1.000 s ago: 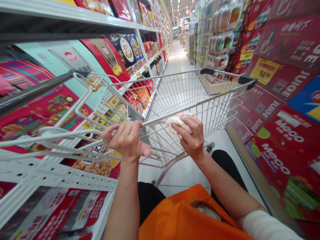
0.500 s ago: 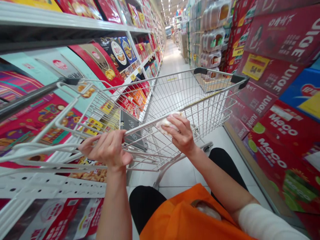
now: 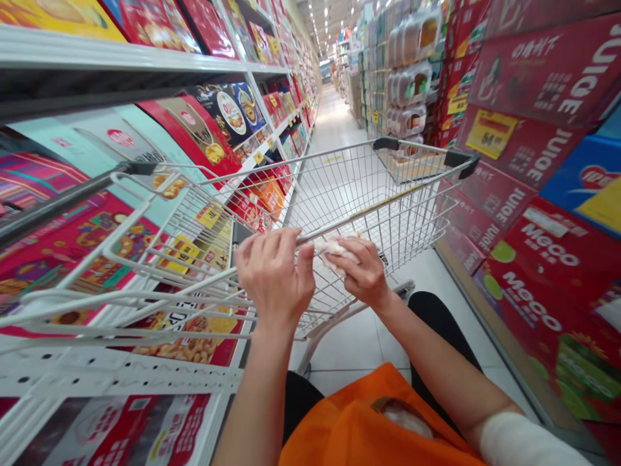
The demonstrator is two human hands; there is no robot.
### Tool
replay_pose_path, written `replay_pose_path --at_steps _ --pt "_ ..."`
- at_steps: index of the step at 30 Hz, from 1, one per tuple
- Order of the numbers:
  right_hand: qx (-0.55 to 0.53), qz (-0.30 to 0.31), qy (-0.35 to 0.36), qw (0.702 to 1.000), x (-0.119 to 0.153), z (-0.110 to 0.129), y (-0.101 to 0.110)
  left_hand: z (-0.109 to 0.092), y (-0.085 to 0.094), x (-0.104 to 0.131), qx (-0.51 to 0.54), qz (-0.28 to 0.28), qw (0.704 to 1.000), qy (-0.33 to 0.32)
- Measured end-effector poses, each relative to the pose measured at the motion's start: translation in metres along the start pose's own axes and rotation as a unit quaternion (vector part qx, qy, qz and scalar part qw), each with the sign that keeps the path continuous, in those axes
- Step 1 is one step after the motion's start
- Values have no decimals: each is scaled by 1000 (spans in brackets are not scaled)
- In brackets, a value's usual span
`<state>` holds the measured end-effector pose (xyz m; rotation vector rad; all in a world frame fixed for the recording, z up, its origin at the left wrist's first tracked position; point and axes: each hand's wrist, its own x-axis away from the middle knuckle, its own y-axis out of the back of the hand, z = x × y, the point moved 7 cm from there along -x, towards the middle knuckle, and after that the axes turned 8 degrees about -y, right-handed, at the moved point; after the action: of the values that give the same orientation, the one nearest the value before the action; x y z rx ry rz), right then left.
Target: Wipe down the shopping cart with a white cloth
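Observation:
A wire shopping cart [image 3: 388,199] with grey plastic corners stands crosswise in front of me. My left hand [image 3: 276,278] is closed over its near top rail, thumb upright toward my right hand. Just to the right, my right hand [image 3: 361,268] holds a crumpled white cloth [image 3: 334,249] against the same near side, a little below the rail. The cloth is partly hidden by my fingers. A dark grey panel inside the basket is mostly covered by my left hand.
On the left, white shelving [image 3: 194,55] carries snack gift boxes and yellow price tags. Stacked red drink cartons [image 3: 538,259] line the right side on a low platform. A tiled aisle [image 3: 334,123] runs away beyond the cart, past shrink-wrapped bottles [image 3: 412,84].
My left hand has slid right along the rail, close to my right hand. My right hand with the cloth has shifted slightly right and down.

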<state>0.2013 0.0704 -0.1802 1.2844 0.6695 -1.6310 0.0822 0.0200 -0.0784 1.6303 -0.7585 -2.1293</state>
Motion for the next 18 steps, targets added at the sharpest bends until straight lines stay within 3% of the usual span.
replay_pose_path --at_steps 2,6,14,18 --pt "8 6 -16 1000 -2 -7 2 -3 -20 -1 1 18 1000 -5" --pt "30 -10 0 999 -7 -14 5 2 -36 5 -44 -39 998 18" --pt "3 -7 -10 1000 -13 -25 19 5 -36 6 -79 -101 992 1" --pt "42 7 -33 999 -11 -37 11 5 -34 6 -87 -130 988 5"
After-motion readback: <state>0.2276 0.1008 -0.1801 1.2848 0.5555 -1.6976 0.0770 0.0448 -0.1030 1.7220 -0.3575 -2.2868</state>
